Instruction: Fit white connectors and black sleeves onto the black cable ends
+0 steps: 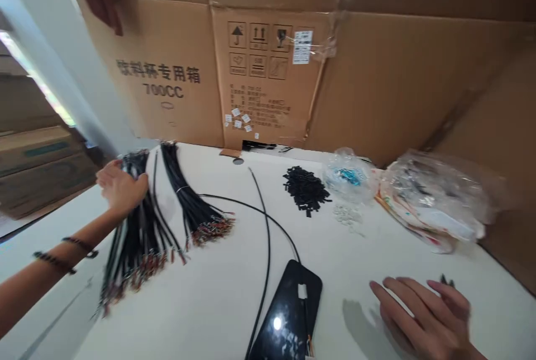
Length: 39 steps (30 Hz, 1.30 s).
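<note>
My left hand [121, 190] is closed around the upper part of a bundle of black wires [136, 243], whose crimped ends fan out towards me. A second tied bundle of black wires [195, 204] lies to its right. Two loose black cables [266, 231] cross on the table, and one runs over a black smartphone [288, 315]. My right hand [422, 315] is open, fingers spread and blurred, just above the table at the lower right. It is nearest to a few small black pieces [446, 280], partly hidden behind my fingers.
A heap of small black parts [305, 190], white clips [347, 215] and plastic bags [349, 176] [431, 198] lie on the white table [360, 254]. A large cardboard box [268, 70] stands along the back edge. More boxes [37, 164] stand at the left.
</note>
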Each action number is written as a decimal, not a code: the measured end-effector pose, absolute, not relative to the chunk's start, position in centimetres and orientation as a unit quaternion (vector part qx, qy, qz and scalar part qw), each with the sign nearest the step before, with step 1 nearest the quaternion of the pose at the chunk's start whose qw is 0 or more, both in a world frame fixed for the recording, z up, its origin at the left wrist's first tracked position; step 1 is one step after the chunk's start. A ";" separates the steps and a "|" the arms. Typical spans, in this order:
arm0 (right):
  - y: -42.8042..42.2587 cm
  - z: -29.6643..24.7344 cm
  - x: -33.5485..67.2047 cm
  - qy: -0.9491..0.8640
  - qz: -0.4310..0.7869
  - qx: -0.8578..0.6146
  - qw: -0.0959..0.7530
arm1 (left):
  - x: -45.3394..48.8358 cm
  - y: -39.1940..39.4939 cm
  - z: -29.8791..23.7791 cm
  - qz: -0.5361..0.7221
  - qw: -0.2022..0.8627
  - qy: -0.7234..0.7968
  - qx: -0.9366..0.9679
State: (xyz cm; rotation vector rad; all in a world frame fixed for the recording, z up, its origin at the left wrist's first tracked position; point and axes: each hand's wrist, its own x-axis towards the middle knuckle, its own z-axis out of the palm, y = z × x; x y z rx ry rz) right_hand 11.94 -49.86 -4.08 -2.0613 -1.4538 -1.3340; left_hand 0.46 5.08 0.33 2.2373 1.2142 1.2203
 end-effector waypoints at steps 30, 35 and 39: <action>-47.4 -4.9 11.6 -0.629 -0.097 -0.732 0.243 | 8.4 -12.0 -2.1 0.106 0.012 0.000 0.994; -45.7 -6.3 9.8 -0.684 -0.026 -0.696 0.219 | 10.9 -16.0 -2.4 0.130 0.047 0.008 0.990; -45.9 -6.7 9.1 -0.668 -0.021 -0.713 0.213 | 9.5 -18.3 -2.2 0.118 0.047 -0.071 0.989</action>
